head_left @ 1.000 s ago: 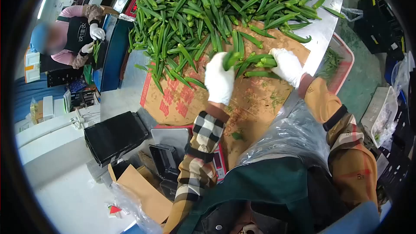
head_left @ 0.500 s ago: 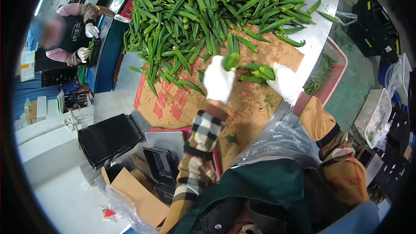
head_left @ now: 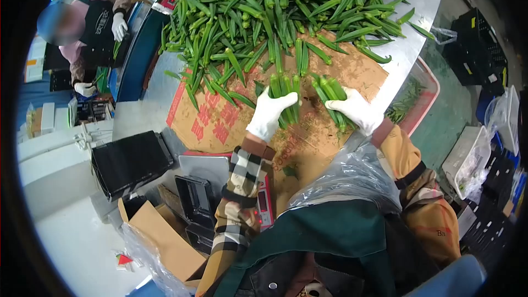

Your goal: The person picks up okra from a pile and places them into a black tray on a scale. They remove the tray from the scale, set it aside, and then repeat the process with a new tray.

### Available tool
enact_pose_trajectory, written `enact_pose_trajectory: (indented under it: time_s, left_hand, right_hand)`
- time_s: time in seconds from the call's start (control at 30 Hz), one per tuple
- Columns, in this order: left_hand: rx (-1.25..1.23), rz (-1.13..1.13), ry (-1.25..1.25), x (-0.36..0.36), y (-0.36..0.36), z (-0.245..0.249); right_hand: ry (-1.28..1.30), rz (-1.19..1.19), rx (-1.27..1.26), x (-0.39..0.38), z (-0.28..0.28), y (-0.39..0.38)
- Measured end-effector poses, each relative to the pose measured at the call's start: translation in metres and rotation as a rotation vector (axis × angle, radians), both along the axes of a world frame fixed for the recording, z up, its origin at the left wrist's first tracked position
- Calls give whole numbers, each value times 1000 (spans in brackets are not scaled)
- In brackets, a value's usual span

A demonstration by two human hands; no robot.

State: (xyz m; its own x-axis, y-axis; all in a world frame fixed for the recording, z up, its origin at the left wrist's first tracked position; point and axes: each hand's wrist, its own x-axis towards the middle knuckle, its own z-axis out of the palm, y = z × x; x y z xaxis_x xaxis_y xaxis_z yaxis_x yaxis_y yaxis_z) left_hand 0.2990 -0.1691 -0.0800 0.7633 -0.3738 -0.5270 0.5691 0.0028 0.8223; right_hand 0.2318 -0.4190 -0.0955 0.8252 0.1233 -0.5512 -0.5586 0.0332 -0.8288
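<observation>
A bunch of okra pods (head_left: 286, 87) is held in my left hand (head_left: 268, 113), white-gloved, its thumb across the pods. My right hand (head_left: 356, 109), also gloved in white, grips a second bunch of okra (head_left: 333, 89) just to the right, with a gap between the two bunches. Both hands are over a brown cardboard sheet (head_left: 308, 151) with red printing. Beyond them lies a large heap of green okra (head_left: 247, 16) on a metal table (head_left: 421, 0). A few loose pods lie between the heap and the bunches.
A scale (head_left: 264, 203) is beside my left forearm, near black trays (head_left: 195, 201) and an open cardboard box (head_left: 165, 239). A black crate (head_left: 132, 164) stands left. A basket of okra (head_left: 423, 96) sits right. At the upper left, a co-worker (head_left: 91, 27) wears white gloves.
My left hand has moved lower, its okra now lying beside the right bunch. The right hand's bunch has turned more upright. The co-worker's hands have moved apart.
</observation>
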Motion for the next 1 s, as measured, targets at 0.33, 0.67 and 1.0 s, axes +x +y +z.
enact_pose_trajectory:
  time_s: [0.33,0.67,1.0]
  left_hand:
    - [-488,206,213,-91,29,74]
    - [-441,727,28,-171,144,134]
    - [283,791,-7,-225,299,161]
  right_hand:
    - [158,-16,610,-27,40,60]
    - [58,490,644,-46,99,226]
    - [192,1058,601,-57,148,353]
